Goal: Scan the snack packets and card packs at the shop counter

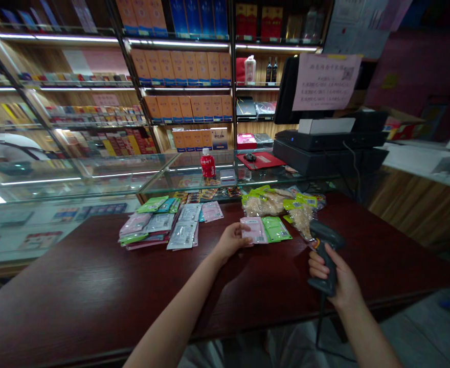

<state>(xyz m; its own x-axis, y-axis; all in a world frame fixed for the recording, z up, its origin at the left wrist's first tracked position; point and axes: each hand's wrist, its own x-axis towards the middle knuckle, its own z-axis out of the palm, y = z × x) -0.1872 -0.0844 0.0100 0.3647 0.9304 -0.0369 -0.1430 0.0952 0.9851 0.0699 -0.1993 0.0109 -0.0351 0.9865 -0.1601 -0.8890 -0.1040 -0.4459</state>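
Observation:
My right hand [338, 278] is wrapped round the handle of a dark grey barcode scanner [323, 250], whose head points at the packets on the dark red counter [94, 286]. My left hand [230, 239] pinches the near edge of a pink flat packet [253, 229] lying on the counter. A green packet [276, 227] lies just right of it. Behind them are clear bags of snacks with green labels [271, 202].
A spread pile of flat packets [159, 225] lies at centre left. A glass display case [179, 176] with a red bottle [208, 163] stands behind. A black register [328, 143] with a paper sign is at the right. Shelves of boxes fill the back wall. A person stands at far left.

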